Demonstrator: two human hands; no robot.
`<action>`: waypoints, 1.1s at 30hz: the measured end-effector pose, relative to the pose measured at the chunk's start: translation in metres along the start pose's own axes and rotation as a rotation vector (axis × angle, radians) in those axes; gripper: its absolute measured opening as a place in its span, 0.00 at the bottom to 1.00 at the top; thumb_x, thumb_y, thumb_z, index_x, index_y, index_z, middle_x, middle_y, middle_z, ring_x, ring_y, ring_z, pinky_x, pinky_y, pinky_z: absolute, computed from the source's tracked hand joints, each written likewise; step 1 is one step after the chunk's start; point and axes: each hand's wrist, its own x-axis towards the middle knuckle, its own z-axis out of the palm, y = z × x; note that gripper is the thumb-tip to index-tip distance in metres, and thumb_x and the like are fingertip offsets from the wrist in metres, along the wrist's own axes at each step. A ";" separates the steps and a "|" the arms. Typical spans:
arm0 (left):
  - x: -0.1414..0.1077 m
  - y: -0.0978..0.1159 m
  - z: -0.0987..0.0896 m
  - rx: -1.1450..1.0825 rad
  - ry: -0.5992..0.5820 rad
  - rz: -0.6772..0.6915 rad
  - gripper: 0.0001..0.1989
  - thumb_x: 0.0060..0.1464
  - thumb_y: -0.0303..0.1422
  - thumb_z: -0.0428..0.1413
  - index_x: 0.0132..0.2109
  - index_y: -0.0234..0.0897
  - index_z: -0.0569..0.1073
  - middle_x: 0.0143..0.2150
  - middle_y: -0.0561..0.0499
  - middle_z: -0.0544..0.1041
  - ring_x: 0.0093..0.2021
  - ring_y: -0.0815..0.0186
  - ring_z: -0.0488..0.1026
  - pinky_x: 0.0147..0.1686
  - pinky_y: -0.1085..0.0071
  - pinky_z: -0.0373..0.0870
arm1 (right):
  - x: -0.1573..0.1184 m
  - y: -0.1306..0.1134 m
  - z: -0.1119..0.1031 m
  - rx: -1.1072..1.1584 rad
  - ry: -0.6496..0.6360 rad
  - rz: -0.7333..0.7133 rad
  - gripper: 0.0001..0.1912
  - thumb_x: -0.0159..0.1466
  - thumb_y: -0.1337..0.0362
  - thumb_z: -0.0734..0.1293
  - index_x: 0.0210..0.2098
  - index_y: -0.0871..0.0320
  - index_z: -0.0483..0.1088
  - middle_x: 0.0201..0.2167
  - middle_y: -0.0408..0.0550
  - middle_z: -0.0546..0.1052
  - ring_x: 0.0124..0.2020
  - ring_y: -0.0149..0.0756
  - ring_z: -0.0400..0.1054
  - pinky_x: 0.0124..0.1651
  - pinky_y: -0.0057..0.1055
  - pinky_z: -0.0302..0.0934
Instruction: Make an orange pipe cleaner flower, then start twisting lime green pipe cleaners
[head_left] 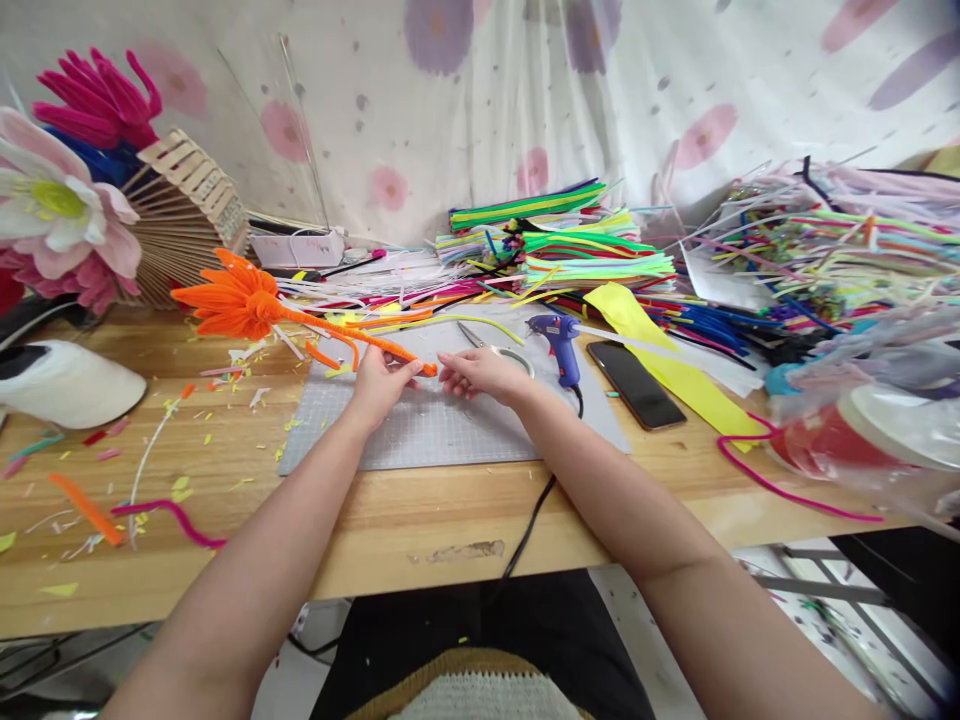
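Observation:
An orange pipe-cleaner flower (238,302) lies toward the left, its petals pointing away from me to the left. Its wrapped orange stem runs right, and my left hand (379,386) pinches it close to the curled end. Just past that end, with a small gap, is my right hand (486,373); its fingers are pressed together, and whatever they hold is too small to make out. Both hands are over a grey cutting mat (450,445). Scissors (471,336) lie behind my right hand, partly hidden by it. A purple glue gun (561,350) rests right of them.
A black phone (637,385) and a yellow strip (675,375) lie at the right. Bundles of coloured pipe cleaners (592,250) are stacked at the back. Scraps litter the left side, near a white rounded object (82,385) and finished flowers (60,200). A black cord (534,520) crosses the front edge.

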 end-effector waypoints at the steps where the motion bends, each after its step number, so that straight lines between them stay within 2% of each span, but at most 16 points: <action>1: 0.000 0.001 0.000 0.000 -0.006 0.001 0.19 0.33 0.32 0.62 0.33 0.36 0.61 0.28 0.53 0.71 0.29 0.65 0.73 0.20 0.73 0.69 | 0.004 0.001 0.001 0.060 -0.076 0.027 0.21 0.59 0.50 0.61 0.25 0.62 0.68 0.23 0.50 0.75 0.19 0.24 0.63 0.19 0.20 0.55; 3: -0.001 0.002 0.001 0.001 -0.017 0.004 0.19 0.33 0.32 0.62 0.33 0.36 0.61 0.29 0.53 0.71 0.28 0.66 0.72 0.20 0.73 0.68 | 0.007 0.003 -0.002 0.165 -0.182 0.066 0.19 0.60 0.52 0.61 0.25 0.63 0.69 0.22 0.48 0.75 0.18 0.23 0.63 0.18 0.19 0.55; 6: -0.001 0.003 0.002 0.002 -0.022 -0.003 0.19 0.33 0.31 0.62 0.32 0.36 0.61 0.28 0.54 0.70 0.27 0.67 0.72 0.19 0.74 0.67 | 0.008 0.006 -0.007 0.260 -0.234 0.118 0.16 0.61 0.57 0.62 0.26 0.65 0.70 0.21 0.47 0.74 0.18 0.22 0.64 0.18 0.17 0.56; 12: -0.001 0.001 0.002 0.047 -0.042 -0.016 0.19 0.34 0.31 0.62 0.32 0.35 0.60 0.26 0.55 0.70 0.23 0.70 0.70 0.17 0.76 0.65 | 0.006 0.008 -0.010 0.318 -0.294 0.196 0.14 0.61 0.59 0.63 0.29 0.66 0.71 0.22 0.47 0.76 0.20 0.23 0.68 0.22 0.18 0.63; 17: 0.000 0.000 0.000 0.087 -0.064 -0.002 0.21 0.32 0.31 0.64 0.32 0.36 0.59 0.27 0.55 0.71 0.20 0.72 0.68 0.15 0.76 0.63 | 0.004 0.005 -0.011 0.363 -0.311 0.271 0.21 0.62 0.53 0.59 0.28 0.67 0.70 0.23 0.49 0.76 0.21 0.26 0.70 0.24 0.22 0.67; 19: 0.001 0.000 0.000 0.091 -0.082 0.001 0.22 0.32 0.31 0.64 0.32 0.36 0.58 0.26 0.56 0.71 0.19 0.73 0.67 0.15 0.76 0.63 | 0.004 0.005 -0.010 0.357 -0.313 0.280 0.20 0.62 0.54 0.60 0.29 0.67 0.70 0.22 0.49 0.76 0.21 0.27 0.70 0.25 0.23 0.68; 22: 0.002 0.000 -0.001 0.094 -0.093 0.001 0.23 0.31 0.32 0.64 0.32 0.37 0.58 0.25 0.57 0.70 0.18 0.73 0.67 0.15 0.76 0.62 | 0.006 0.006 -0.009 0.349 -0.319 0.269 0.15 0.61 0.59 0.63 0.29 0.67 0.70 0.22 0.48 0.76 0.21 0.26 0.70 0.25 0.22 0.68; 27: 0.001 0.002 -0.001 0.126 -0.065 -0.024 0.21 0.32 0.33 0.64 0.31 0.36 0.60 0.26 0.56 0.71 0.16 0.76 0.63 0.15 0.76 0.60 | 0.005 0.009 -0.005 0.363 -0.294 0.242 0.12 0.58 0.61 0.65 0.29 0.67 0.71 0.21 0.47 0.76 0.20 0.25 0.70 0.24 0.20 0.67; 33: -0.002 0.006 0.001 0.086 -0.041 -0.055 0.19 0.30 0.34 0.64 0.29 0.34 0.62 0.24 0.53 0.70 0.23 0.70 0.68 0.15 0.77 0.59 | -0.002 0.007 0.004 0.279 -0.195 0.085 0.12 0.55 0.60 0.68 0.26 0.66 0.70 0.20 0.45 0.75 0.18 0.24 0.67 0.21 0.19 0.64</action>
